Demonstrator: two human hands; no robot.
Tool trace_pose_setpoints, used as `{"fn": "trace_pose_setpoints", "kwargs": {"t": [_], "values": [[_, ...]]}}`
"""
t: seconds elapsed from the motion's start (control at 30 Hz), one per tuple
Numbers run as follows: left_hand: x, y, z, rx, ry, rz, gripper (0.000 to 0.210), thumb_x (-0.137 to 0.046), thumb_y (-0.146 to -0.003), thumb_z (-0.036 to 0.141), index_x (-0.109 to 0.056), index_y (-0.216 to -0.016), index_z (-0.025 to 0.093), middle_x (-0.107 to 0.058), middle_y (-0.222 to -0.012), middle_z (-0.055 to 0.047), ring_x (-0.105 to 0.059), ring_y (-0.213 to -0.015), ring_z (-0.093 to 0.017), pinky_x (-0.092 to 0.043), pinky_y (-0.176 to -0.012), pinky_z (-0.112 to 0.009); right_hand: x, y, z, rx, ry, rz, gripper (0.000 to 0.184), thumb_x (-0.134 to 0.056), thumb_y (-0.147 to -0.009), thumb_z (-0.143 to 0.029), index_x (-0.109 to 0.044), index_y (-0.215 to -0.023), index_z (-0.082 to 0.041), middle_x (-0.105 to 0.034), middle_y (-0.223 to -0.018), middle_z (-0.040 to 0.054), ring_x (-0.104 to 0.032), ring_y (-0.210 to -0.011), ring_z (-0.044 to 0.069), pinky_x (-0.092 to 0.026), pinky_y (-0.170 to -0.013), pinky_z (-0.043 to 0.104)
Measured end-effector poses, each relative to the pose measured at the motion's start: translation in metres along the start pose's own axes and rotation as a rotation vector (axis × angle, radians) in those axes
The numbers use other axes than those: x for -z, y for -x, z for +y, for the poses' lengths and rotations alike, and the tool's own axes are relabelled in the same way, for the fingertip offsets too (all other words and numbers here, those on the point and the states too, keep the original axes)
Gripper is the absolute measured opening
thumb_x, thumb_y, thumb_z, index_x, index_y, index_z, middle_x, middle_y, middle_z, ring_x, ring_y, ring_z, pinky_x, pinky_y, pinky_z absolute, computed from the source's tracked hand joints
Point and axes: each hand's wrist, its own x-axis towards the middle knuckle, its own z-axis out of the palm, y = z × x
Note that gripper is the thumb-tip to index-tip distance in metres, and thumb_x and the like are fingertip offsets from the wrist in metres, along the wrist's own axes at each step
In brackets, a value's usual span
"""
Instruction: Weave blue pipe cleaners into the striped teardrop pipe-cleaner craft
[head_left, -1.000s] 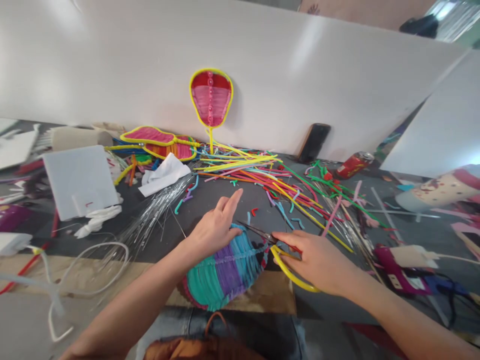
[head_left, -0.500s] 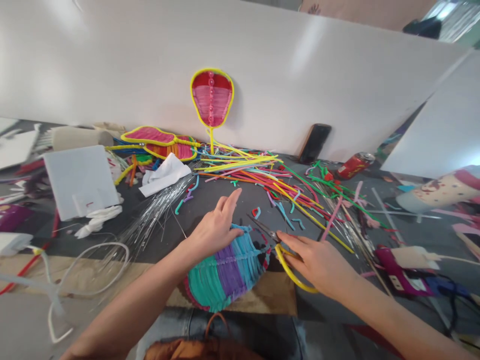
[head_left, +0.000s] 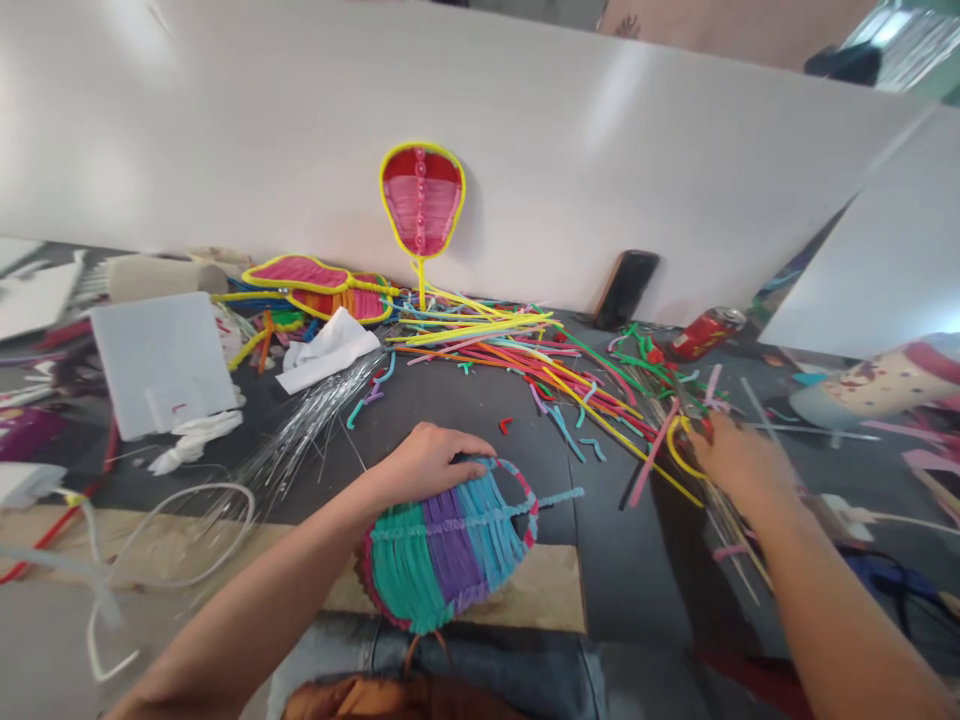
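Observation:
My left hand grips the upper edge of a woven pipe-cleaner piece, fingers over its far side and thumb at the rim. The piece has green, purple and light-blue bands, with a pink-and-blue rim at its right end. A light-blue pipe-cleaner stem sticks out past that rim. Over on the right, my right hand is closed round yellow-handled scissors, low over loose pipe cleaners and wires. The hand partly hides the handles.
Behind lies a pile of coloured pipe cleaners. A pink leaf shape with yellow edging stands against the white board. A phone, a red can and silver wires are around; a white cable loops at left.
My right hand has carried the scissors from the woven piece's rim away to the right. My left hand has lowered its raised fingers onto the piece's edge. The light-blue stem now shows fully.

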Motion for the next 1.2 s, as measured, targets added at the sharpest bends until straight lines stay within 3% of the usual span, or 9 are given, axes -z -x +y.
{"fn": "trace_pose_setpoints", "kwargs": {"t": [0.07,0.13,0.2,0.3,0.4,0.8,1.0,1.1,1.2], "values": [[-0.002,-0.002,-0.001,-0.013,-0.014,-0.001,0.026,-0.050,-0.089,0.033,-0.065,-0.109,0.029,-0.071,-0.110,0.003,-0.065,-0.101,-0.016,-0.042,-0.087,-0.024,0.005,0.006,-0.020,0.080,0.085,0.050,0.034,-0.043,-0.087,-0.027,-0.061,-0.108,-0.007,-0.065,-0.094,0.0244,-0.060,-0.096,0.038,-0.044,-0.082,0.051],[-0.004,-0.004,-0.001,-0.021,-0.062,0.011,0.026,-0.047,-0.090,0.032,-0.066,-0.108,0.028,-0.071,-0.109,0.001,-0.064,-0.100,-0.016,-0.040,-0.090,-0.027,0.013,0.015,-0.054,0.210,-0.074,0.128,0.033,-0.041,-0.090,-0.029,-0.061,-0.112,-0.013,-0.065,-0.107,0.0186,-0.057,-0.105,0.033,-0.044,-0.089,0.049],[-0.007,-0.005,-0.001,-0.023,-0.139,0.030,0.026,-0.045,-0.092,0.032,-0.065,-0.107,0.027,-0.071,-0.106,-0.001,-0.064,-0.099,-0.017,-0.036,-0.095,-0.031,0.020,0.027,-0.095,0.463,-0.290,0.065,0.030,-0.043,-0.091,-0.033,-0.061,-0.112,-0.020,-0.066,-0.110,0.0108,-0.058,-0.106,0.027,-0.044,-0.093,0.044],[-0.013,-0.006,0.000,-0.037,-0.262,0.053,0.028,-0.040,-0.093,0.029,-0.065,-0.105,0.024,-0.071,-0.101,-0.003,-0.064,-0.094,-0.018,-0.030,-0.101,-0.040,0.023,0.042,-0.147,0.758,-0.360,-0.122,0.030,-0.051,-0.089,-0.039,-0.063,-0.109,-0.020,-0.067,-0.108,0.0101,-0.057,-0.105,0.025,-0.045,-0.091,0.040],[-0.017,-0.006,-0.001,-0.066,-0.382,0.079,0.029,-0.038,-0.094,0.026,-0.065,-0.104,0.023,-0.072,-0.097,-0.005,-0.065,-0.091,-0.018,-0.026,-0.103,-0.047,0.017,0.046,-0.170,0.858,-0.300,-0.272,0.028,-0.053,-0.089,-0.040,-0.065,-0.099,-0.017,-0.068,-0.093,0.0099,-0.061,-0.093,0.023,-0.047,-0.081,0.034],[-0.006,-0.020,0.004,-0.215,-0.588,0.013,0.030,-0.039,-0.091,0.017,-0.067,-0.098,0.023,-0.071,-0.082,-0.004,-0.065,-0.079,-0.017,-0.024,-0.106,-0.053,-0.011,0.048,-0.172,0.748,-0.506,-0.350,0.027,-0.051,-0.090,-0.040,-0.066,-0.087,-0.019,-0.069,-0.083,0.0067,-0.065,-0.081,0.020,-0.044,-0.069,0.027],[0.004,-0.035,0.023,-0.333,-0.594,-0.045,0.033,-0.034,-0.095,0.017,-0.064,-0.108,0.025,-0.071,-0.102,-0.004,-0.062,-0.098,-0.018,-0.014,-0.111,-0.055,-0.009,0.048,-0.174,0.476,-1.039,-0.539,0.026,-0.045,-0.092,-0.037,-0.061,-0.082,-0.020,-0.068,-0.068,0.0006,-0.062,-0.063,0.014,-0.043,-0.060,0.024],[0.013,-0.037,0.026,-0.270,-0.577,0.130,0.035,-0.040,-0.094,0.023,-0.051,-0.127,0.026,-0.059,-0.128,-0.006,-0.046,-0.125,-0.023,-0.004,-0.113,-0.056,-0.013,0.045,-0.173,0.314,-1.332,-0.678,0.030,-0.044,-0.091,-0.041,-0.054,-0.073,-0.019,-0.061,-0.063,-0.0024,-0.051,-0.047,0.009,-0.039,-0.047,0.021],[0.022,-0.031,0.014,-0.020,-0.454,0.583,0.046,-0.049,-0.090,0.033,-0.042,-0.134,0.024,-0.047,-0.139,-0.011,-0.031,-0.136,-0.027,-0.017,-0.113,-0.052,-0.018,0.040,-0.172,0.123,-1.572,-0.688,0.030,-0.049,-0.087,-0.048,-0.053,-0.077,-0.019,-0.058,-0.064,-0.0038,-0.043,-0.043,0.007,-0.034,-0.040,0.019]]}}
